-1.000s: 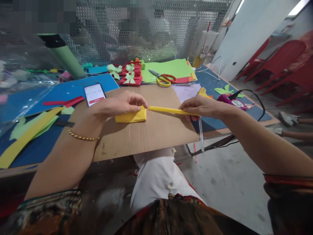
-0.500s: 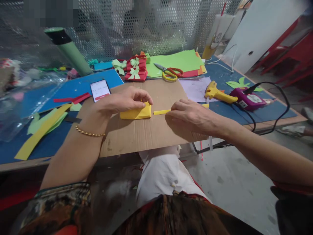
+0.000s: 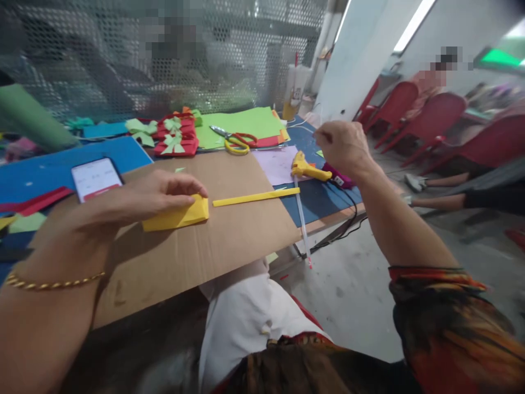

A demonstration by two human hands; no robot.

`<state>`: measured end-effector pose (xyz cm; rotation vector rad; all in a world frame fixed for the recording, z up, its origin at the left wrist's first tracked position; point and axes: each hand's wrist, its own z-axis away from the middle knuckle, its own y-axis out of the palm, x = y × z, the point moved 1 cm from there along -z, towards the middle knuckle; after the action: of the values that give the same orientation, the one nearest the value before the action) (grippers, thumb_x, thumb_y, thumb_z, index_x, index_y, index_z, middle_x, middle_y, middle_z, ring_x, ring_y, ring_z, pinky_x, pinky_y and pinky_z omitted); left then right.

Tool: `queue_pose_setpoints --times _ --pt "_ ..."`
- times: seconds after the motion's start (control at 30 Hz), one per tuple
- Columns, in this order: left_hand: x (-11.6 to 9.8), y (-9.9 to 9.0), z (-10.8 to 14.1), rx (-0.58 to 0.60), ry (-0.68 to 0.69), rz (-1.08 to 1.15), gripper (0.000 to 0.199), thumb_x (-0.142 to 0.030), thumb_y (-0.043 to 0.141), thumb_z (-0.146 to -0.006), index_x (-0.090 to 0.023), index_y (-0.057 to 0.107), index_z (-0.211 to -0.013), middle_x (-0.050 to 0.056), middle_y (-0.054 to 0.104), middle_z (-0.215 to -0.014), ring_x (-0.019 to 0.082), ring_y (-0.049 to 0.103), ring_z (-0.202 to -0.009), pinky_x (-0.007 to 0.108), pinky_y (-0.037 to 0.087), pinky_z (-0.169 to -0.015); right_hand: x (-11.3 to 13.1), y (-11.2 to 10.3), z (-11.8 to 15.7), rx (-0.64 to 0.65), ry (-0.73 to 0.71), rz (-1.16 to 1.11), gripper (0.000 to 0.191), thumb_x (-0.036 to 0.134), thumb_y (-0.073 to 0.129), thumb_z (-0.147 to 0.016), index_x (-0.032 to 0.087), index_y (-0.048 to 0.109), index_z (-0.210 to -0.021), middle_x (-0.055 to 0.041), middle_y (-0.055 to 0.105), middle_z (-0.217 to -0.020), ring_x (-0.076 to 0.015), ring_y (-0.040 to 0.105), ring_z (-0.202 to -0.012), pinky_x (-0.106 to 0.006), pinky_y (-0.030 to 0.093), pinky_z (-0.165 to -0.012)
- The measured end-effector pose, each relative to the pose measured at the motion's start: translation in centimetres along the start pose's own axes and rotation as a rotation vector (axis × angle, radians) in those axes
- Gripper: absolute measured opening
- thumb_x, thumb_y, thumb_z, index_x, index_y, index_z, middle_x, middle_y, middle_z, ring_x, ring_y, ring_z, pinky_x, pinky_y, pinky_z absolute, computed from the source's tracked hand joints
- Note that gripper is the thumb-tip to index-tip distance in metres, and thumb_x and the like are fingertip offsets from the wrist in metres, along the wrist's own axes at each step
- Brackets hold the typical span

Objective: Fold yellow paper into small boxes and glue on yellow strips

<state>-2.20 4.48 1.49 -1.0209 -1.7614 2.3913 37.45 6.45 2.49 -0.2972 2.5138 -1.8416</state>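
Note:
My left hand (image 3: 164,191) rests over a folded yellow paper piece (image 3: 180,214) on the cardboard (image 3: 229,241), with thumb and fingers on its top edge. To the right of that piece, a narrow yellow strip (image 3: 254,197) lies flat, its right end reaching over the cardboard's edge. My right hand (image 3: 342,143) is raised above the right part of the table, near a purple object (image 3: 342,179); its fingers are curled, and anything in them is hidden. A yellow glue gun (image 3: 309,168) lies left of that hand, a clear glue stick below it.
Scissors (image 3: 235,141) lie on green sheets (image 3: 217,123) at the back, beside red pieces with pale green bows (image 3: 176,137). A phone (image 3: 96,178) and a green bottle (image 3: 35,117) are at the left. A cup (image 3: 293,93) stands behind.
My right hand has left the yellow strip and risen to the right, above the purple object. My left hand stays on the folded yellow paper. The view has turned right.

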Motion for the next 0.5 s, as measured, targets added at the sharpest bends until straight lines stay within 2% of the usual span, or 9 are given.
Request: queue_pose_setpoints --times 0.03,0.1,0.2,0.3,0.4,0.5 --pt "0.0 0.0 -0.1 -0.003 0.006 0.012 0.039 -0.049 0.068 -0.085 -0.024 0.084 -0.111 0.005 0.082 -0.107 0.023 0.070 -0.089 0.026 0.051 -0.070 -0.7 -0.2 -0.2 -0.048 0.065 0.060 0.047 0.028 0.036 -0.107 0.017 0.079 -0.121 -0.0205 0.076 -0.105 -0.0385 0.068 -0.109 -0.049 0.051 -0.088" --pt "-0.2 -0.1 0.0 0.001 -0.001 0.020 0.038 -0.047 0.066 -0.086 -0.023 0.083 -0.110 0.006 0.083 -0.112 0.024 0.072 -0.092 0.026 0.053 -0.073 -1.0 0.3 -0.3 -0.043 0.122 0.159 0.039 0.027 0.045 -0.103 0.017 0.082 -0.106 -0.0205 0.077 -0.097 -0.0372 0.071 -0.099 -0.047 0.052 -0.083" --pt "-0.8 -0.1 0.3 0.012 -0.041 0.009 0.039 -0.044 0.064 -0.087 -0.020 0.081 -0.113 0.007 0.085 -0.113 0.025 0.073 -0.094 0.027 0.053 -0.075 0.2 2.5 0.1 0.137 0.073 0.291 0.028 0.025 0.058 -0.098 0.013 0.084 -0.098 -0.0254 0.079 -0.098 -0.0399 0.071 -0.105 -0.049 0.051 -0.089" --pt "-1.2 -0.2 0.6 0.011 -0.031 -0.008 0.038 -0.042 0.064 -0.087 -0.020 0.081 -0.112 0.006 0.084 -0.111 0.025 0.072 -0.095 0.027 0.053 -0.076 1.3 4.6 0.5 0.239 0.022 0.384 0.026 0.023 0.061 -0.095 0.010 0.084 -0.095 -0.0282 0.079 -0.098 -0.0427 0.069 -0.112 -0.054 0.046 -0.096" --pt "-1.0 -0.2 0.5 0.009 -0.008 -0.021 0.039 -0.042 0.062 -0.086 -0.021 0.081 -0.112 0.006 0.083 -0.110 0.024 0.071 -0.094 0.026 0.052 -0.074 1.1 5.5 0.7 0.230 0.033 0.413 0.027 0.021 0.058 -0.097 0.009 0.082 -0.096 -0.0267 0.079 -0.096 -0.0411 0.069 -0.108 -0.055 0.042 -0.098" --pt "-0.5 -0.1 0.2 0.011 -0.006 -0.016 0.040 -0.044 0.062 -0.085 -0.023 0.082 -0.112 0.006 0.082 -0.107 0.023 0.070 -0.090 0.025 0.050 -0.069 0.1 5.4 1.0 0.168 -0.019 0.426 0.028 0.021 0.054 -0.098 0.009 0.080 -0.103 -0.0255 0.078 -0.100 -0.0392 0.067 -0.107 -0.053 0.041 -0.098"
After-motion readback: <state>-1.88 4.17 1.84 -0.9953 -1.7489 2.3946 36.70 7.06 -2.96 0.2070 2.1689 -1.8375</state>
